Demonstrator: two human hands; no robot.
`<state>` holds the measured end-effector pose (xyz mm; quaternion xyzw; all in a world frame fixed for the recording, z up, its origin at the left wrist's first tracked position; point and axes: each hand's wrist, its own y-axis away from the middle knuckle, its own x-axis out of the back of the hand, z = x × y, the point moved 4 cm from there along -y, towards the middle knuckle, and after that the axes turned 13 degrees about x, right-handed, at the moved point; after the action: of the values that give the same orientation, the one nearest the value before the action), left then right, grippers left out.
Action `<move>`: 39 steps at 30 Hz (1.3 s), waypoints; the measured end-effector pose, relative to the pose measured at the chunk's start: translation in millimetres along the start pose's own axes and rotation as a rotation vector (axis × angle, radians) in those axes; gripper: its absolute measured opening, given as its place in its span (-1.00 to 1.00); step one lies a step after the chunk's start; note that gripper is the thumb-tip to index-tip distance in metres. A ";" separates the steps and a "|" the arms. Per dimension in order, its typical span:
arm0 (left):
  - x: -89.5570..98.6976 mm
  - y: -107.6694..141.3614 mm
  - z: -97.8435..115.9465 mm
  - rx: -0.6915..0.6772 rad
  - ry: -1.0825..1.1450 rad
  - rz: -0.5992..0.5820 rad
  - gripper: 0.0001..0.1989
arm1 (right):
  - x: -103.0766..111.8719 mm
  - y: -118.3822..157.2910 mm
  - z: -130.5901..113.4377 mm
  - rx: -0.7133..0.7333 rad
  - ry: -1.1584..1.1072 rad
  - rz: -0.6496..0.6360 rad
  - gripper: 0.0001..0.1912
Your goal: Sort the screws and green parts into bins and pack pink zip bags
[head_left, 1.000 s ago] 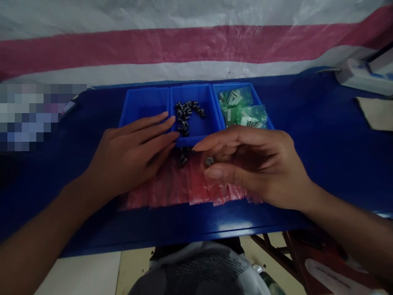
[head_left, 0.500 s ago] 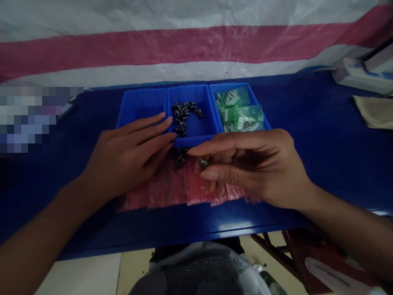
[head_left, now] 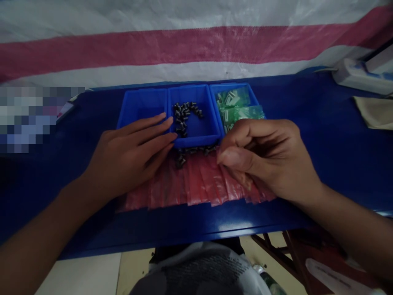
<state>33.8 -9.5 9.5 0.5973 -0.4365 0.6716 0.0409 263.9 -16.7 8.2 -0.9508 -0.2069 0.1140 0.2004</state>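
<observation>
My left hand [head_left: 132,155] lies with fingers stretched, its fingertips at the near edge of the left blue bin [head_left: 145,102] and the middle blue bin [head_left: 199,125]. Dark screws [head_left: 182,114] lie in the middle bin. More dark screws [head_left: 181,159] are in front of it, on the upper ends of overlapping red plastic bags [head_left: 196,184]. Over the right part of the bags my right hand [head_left: 264,159] is pinched closed; anything between thumb and forefinger is hidden. Green bags with silvery pieces [head_left: 231,98] fill the right blue bin [head_left: 253,98], partly behind my right hand.
The bins and bags stand on a dark blue table [head_left: 331,155]. A red-and-white striped sheet [head_left: 196,47] hangs behind it. At the far right are a white box [head_left: 362,78] and a beige cloth [head_left: 373,112]. A dark red stool [head_left: 322,254] is below at the right.
My right hand has moved right, and its thumb and forefinger have closed together. The dark piece seen between them before is no longer visible. My left hand has stayed in place.
</observation>
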 end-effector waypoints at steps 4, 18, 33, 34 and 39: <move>0.2 -2.0 1.8 -0.021 -0.019 0.000 -0.81 | 7.2 -0.5 8.1 -0.003 -0.018 0.105 -0.86; 0.8 -0.6 1.4 -0.033 -0.027 -0.006 -0.79 | -25.2 20.2 25.5 0.599 1.118 -0.682 -0.64; -0.8 -2.1 2.7 -0.017 -0.036 0.005 -0.81 | -21.5 16.7 26.1 0.626 1.055 -0.621 -0.70; -0.8 -1.8 2.3 -0.018 -0.037 0.002 -0.80 | -20.8 16.5 25.4 0.634 1.028 -0.601 -0.72; -0.8 -1.5 0.5 -0.004 -0.033 -0.010 -0.79 | -12.6 12.0 13.2 0.502 0.724 -0.335 -0.85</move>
<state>35.2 -8.6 9.6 0.6104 -0.4355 0.6605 0.0385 252.9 -27.8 -7.1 -0.8050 -0.2403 -0.2124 0.4992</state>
